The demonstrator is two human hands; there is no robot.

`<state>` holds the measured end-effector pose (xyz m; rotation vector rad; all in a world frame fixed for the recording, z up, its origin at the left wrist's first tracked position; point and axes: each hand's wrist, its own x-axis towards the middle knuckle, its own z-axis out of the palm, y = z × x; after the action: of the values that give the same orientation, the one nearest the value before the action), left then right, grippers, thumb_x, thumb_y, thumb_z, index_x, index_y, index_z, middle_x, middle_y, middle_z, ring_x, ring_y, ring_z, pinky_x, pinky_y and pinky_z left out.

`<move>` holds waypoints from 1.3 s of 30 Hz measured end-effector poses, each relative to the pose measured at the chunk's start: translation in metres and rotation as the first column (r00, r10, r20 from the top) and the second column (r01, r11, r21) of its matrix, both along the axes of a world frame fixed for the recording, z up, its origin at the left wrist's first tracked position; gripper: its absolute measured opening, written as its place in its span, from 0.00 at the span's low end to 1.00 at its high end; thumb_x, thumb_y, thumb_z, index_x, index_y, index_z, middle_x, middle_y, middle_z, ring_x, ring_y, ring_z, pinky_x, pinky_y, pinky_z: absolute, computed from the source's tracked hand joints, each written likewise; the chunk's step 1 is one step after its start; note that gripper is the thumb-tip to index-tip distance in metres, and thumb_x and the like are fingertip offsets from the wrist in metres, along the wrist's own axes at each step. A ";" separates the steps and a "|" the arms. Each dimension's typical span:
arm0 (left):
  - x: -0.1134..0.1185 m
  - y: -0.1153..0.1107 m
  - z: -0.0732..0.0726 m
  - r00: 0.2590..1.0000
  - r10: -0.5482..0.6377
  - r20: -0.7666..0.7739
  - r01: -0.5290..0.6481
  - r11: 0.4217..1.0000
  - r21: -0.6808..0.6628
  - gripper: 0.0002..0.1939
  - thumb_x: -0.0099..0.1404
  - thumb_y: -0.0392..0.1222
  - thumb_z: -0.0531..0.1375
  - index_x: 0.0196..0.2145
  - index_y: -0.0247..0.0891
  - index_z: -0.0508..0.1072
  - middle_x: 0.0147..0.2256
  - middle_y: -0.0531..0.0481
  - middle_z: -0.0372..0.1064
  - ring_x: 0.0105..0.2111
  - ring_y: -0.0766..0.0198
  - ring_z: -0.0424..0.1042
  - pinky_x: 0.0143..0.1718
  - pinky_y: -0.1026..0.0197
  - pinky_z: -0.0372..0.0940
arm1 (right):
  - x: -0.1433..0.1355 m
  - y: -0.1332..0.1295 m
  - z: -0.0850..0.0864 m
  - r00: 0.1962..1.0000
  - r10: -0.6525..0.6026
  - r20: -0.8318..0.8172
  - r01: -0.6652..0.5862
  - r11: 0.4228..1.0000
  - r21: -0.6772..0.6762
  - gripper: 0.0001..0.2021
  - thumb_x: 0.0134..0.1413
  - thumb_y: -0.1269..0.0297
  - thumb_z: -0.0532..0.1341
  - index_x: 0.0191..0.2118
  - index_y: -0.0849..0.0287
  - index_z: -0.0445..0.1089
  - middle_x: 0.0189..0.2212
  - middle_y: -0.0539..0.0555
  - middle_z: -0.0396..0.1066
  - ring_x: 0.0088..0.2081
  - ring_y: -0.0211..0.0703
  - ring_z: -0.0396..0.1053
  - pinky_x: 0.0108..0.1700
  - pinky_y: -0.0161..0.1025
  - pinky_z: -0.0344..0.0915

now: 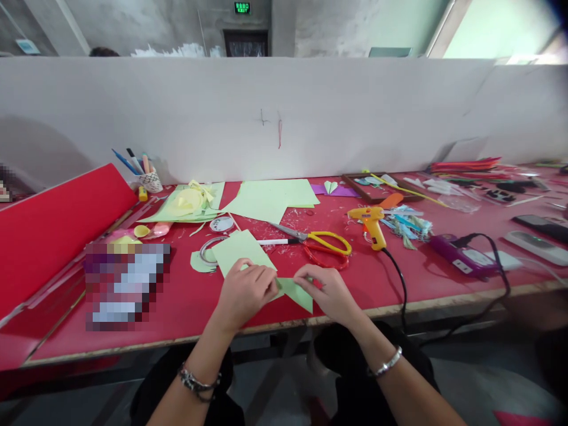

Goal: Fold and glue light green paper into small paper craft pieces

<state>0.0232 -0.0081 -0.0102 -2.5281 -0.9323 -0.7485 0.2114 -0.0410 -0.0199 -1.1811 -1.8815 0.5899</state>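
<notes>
Near the table's front edge, my left hand (246,291) is closed on the left end of a small folded piece of light green paper (299,296). My right hand (326,290) pinches the same piece along its upper edge, thumb and fingers together. Part of the paper is hidden behind my left fingers. Just beyond my left hand lies a light green paper sheet (244,251), partly over a roll of tape (210,251). Scissors (323,241) with yellow and red handles rest past my right hand, beside a white pen (273,241).
A yellow glue gun (373,225) trails a black cord over the front edge. Right of it are blue tassels (408,225) and a purple power box (464,255). More green sheets (270,198), a pen cup (149,180) and a red board (62,231) stand around. A white partition (199,118) rises behind.
</notes>
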 end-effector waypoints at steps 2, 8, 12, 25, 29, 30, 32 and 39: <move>-0.011 0.006 0.002 0.997 0.064 0.043 -0.062 0.997 -0.035 0.11 0.59 0.32 0.48 0.23 0.37 0.65 0.20 0.55 0.67 0.20 0.68 0.63 0.37 0.60 0.55 | 0.007 0.003 0.002 0.994 -0.068 -0.082 0.067 0.998 -0.012 0.09 0.55 0.64 0.53 0.26 0.60 0.65 0.22 0.48 0.66 0.24 0.34 0.63 0.27 0.30 0.58; -0.010 -0.001 0.005 0.915 0.152 0.374 0.054 0.872 -0.487 0.11 0.63 0.40 0.48 0.34 0.38 0.68 0.29 0.52 0.70 0.28 0.66 0.67 0.33 0.64 0.60 | 0.008 0.006 0.001 0.973 -0.109 -0.205 0.105 0.994 -0.033 0.09 0.53 0.63 0.54 0.26 0.60 0.66 0.22 0.49 0.66 0.24 0.35 0.62 0.26 0.31 0.59; 0.010 -0.010 0.001 0.892 0.097 0.441 0.250 0.706 -0.662 0.12 0.60 0.43 0.53 0.41 0.37 0.66 0.36 0.49 0.69 0.34 0.64 0.68 0.36 0.64 0.62 | -0.002 0.004 0.001 0.969 -0.015 -0.246 0.003 0.999 -0.049 0.07 0.53 0.65 0.54 0.29 0.60 0.67 0.23 0.50 0.66 0.22 0.34 0.63 0.25 0.31 0.61; 0.006 -0.005 -0.008 0.923 0.171 0.344 0.158 0.648 -0.745 0.14 0.57 0.51 0.55 0.35 0.38 0.68 0.36 0.49 0.67 0.36 0.62 0.66 0.39 0.60 0.62 | -0.002 0.005 -0.015 0.967 -0.168 0.190 0.094 0.933 0.346 0.12 0.53 0.73 0.52 0.36 0.56 0.71 0.40 0.56 0.67 0.42 0.43 0.65 0.43 0.40 0.65; 0.006 -0.005 -0.013 0.923 0.220 0.315 0.093 0.669 -0.738 0.13 0.54 0.49 0.58 0.32 0.37 0.66 0.29 0.53 0.66 0.28 0.66 0.65 0.30 0.64 0.61 | -0.002 0.006 -0.019 0.945 -0.192 0.265 0.083 0.924 0.373 0.12 0.53 0.73 0.52 0.37 0.55 0.71 0.38 0.56 0.66 0.40 0.44 0.65 0.42 0.41 0.65; 0.007 -0.005 -0.014 0.924 0.230 0.306 0.070 0.685 -0.725 0.12 0.54 0.48 0.58 0.32 0.38 0.65 0.28 0.54 0.66 0.28 0.66 0.65 0.29 0.64 0.60 | -0.002 0.006 -0.019 0.943 -0.187 0.275 0.074 0.925 0.373 0.12 0.53 0.73 0.52 0.37 0.56 0.70 0.38 0.56 0.66 0.39 0.44 0.64 0.41 0.41 0.65; 0.007 -0.004 -0.016 0.932 0.240 0.272 0.015 0.723 -0.690 0.11 0.54 0.46 0.59 0.32 0.38 0.65 0.28 0.54 0.66 0.28 0.65 0.65 0.29 0.63 0.59 | -0.002 0.006 -0.018 0.941 -0.170 0.293 0.058 0.932 0.358 0.11 0.51 0.74 0.53 0.38 0.56 0.69 0.38 0.57 0.65 0.40 0.45 0.63 0.41 0.42 0.64; 0.007 -0.003 -0.015 0.987 0.137 0.087 -0.058 0.800 -0.597 0.06 0.56 0.39 0.59 0.33 0.38 0.67 0.32 0.51 0.69 0.31 0.63 0.68 0.33 0.60 0.59 | -0.003 0.006 -0.014 0.930 -0.004 0.368 -0.063 0.984 0.170 0.21 0.49 0.70 0.57 0.51 0.56 0.59 0.47 0.58 0.61 0.49 0.50 0.58 0.50 0.50 0.58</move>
<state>0.0306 -0.0111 -0.0249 -2.9450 -1.5344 -0.6630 0.2079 -0.0354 -0.0335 -1.2075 -2.2175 0.2142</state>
